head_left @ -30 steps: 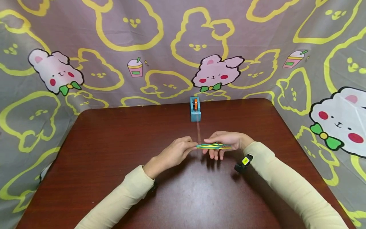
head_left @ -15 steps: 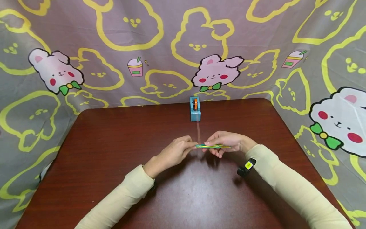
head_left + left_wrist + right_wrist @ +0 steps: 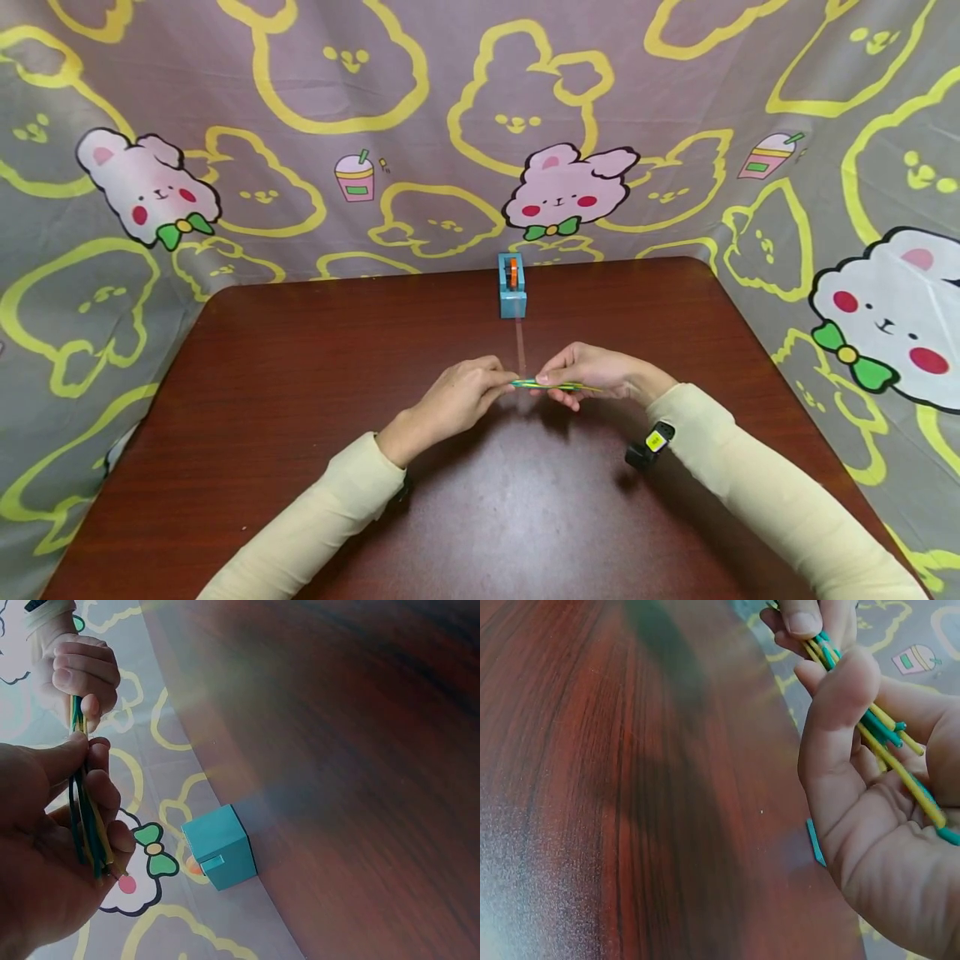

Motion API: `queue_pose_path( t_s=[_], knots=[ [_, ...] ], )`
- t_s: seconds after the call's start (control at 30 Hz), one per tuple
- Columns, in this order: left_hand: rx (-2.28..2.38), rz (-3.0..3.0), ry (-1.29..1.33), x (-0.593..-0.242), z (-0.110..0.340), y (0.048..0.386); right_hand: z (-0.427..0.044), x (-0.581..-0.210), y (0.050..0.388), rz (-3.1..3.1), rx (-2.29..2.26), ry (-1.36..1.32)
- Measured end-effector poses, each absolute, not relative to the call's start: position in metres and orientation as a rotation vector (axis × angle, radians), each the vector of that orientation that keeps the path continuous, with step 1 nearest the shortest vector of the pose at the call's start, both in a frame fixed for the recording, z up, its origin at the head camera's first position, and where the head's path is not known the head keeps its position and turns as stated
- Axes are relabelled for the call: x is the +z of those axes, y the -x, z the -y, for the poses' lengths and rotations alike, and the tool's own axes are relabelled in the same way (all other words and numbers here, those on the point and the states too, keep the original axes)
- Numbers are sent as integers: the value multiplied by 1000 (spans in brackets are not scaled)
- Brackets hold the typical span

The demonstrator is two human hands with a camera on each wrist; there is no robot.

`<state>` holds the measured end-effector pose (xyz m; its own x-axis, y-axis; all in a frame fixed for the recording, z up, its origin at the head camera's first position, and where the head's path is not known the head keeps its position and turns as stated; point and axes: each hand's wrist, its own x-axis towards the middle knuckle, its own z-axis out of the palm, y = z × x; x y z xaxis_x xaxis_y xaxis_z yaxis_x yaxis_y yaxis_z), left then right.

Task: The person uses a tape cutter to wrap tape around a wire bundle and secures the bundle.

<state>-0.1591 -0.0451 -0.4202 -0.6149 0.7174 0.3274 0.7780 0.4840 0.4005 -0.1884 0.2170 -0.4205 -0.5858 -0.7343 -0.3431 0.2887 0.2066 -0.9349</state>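
Currently, the left hand (image 3: 453, 400) and the right hand (image 3: 592, 371) are pinching a bundle of thin yellow and green strands (image 3: 91, 821) above the table (image 3: 337, 342); a translucent strip (image 3: 521, 343) is running toward them from the blue dispenser (image 3: 513, 305), and a wrist-worn yellow screen (image 3: 657, 441) is showing markings too small to read.

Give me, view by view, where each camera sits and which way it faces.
Head: worn on the head, facing forward and down at the table, strands, tape dispenser and patterned cloth; left hand, right hand and sleeves show.
Left wrist: worn on the left wrist, facing the strands; the left hand fills the left side, the right hand shows at upper left.
Right wrist: worn on the right wrist, facing the strands; the right hand shows large at right, part of the left hand at the top.
Both wrist views share: strands, both hands, table, cloth.
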Motion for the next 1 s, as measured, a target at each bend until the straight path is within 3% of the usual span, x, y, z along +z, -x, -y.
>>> queue_pose_path(
  t_s=[0.7,1.0],
  knots=[
    [-916,2873,1280,-413,47,172,-211,-421,178,-2077,-1396,731],
    [-1296,3067,1271,-411,51,197,-210,-420,173,-2235,-1332,805]
  ],
)
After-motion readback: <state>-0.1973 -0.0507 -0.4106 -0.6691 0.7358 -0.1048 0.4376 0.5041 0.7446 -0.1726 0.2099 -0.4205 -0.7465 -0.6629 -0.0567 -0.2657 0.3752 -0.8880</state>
